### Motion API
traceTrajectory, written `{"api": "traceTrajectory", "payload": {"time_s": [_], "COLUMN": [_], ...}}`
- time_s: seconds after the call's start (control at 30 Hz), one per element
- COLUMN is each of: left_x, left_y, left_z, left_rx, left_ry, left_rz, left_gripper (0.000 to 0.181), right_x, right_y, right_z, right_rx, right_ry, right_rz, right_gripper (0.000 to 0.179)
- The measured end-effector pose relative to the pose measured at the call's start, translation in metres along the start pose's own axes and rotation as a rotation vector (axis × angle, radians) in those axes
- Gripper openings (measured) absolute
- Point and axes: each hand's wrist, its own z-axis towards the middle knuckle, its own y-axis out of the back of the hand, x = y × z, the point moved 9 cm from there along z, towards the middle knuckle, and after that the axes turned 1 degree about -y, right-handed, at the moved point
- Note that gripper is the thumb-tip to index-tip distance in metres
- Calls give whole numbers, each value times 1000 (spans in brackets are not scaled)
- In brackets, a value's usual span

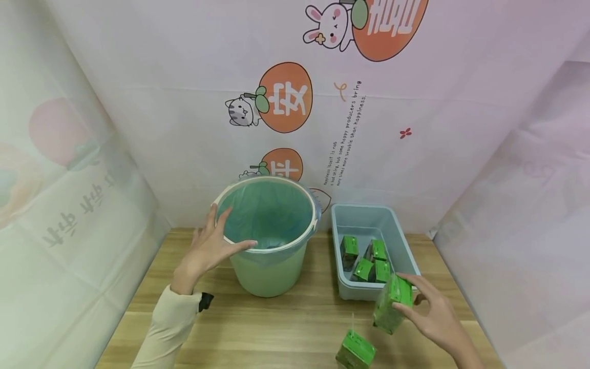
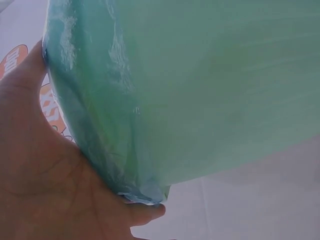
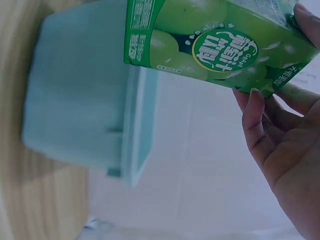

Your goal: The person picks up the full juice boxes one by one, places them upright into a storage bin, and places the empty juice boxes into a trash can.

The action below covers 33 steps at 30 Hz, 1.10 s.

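At the trash bin (image 1: 273, 269), which has a clear bag folded over its pale rim, my left hand (image 1: 209, 251) rests with fingers and thumb spread along the near left edge. The left wrist view shows the palm beside the bag-covered rim (image 2: 107, 170). Between thumb and fingers, my right hand (image 1: 435, 312) holds a green grape juice carton (image 1: 392, 307) by its top end, just in front of the blue plastic basin (image 1: 343, 292). Its grape print faces the right wrist view, where the carton (image 3: 225, 50) is tilted. Several green-topped cartons (image 1: 364, 269) are inside the basin.
Another green juice carton (image 1: 356, 351) with a straw standing up from it is on the wooden table (image 1: 267, 333), near the front. A printed white cloth (image 1: 207, 66) hangs behind the bin and basin, with more cloth at both sides.
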Motion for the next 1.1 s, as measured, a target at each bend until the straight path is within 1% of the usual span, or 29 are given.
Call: {"api": "traceTrajectory", "payload": {"time_s": [0.17,0.3,0.43,0.57,0.9,1.1], "left_x": [-1,-3,-5,-4,-2,-2], "left_y": [2,3,3,4,4,3], "left_z": [2,3,3,3,2,1], "left_rx": [-14,-26,-32,-38,-33,-28], "left_ry": [-11,-21,-27,-28,-23,-22], "left_rz": [15,26,33,41,40,46], "left_gripper": [123,123,124,123,123,123], "right_x": [21,38,57,74,98,112], "right_y": [3,4,9,10,3,2], "right_z": [21,34,46,60,95,108], "right_rx": [22,37,24,33,85,123], "right_ry": [19,34,88,125,175,179], "right_rz": [15,26,66,103,22,8], "right_gripper": [63,63,64,63,63,64]}}
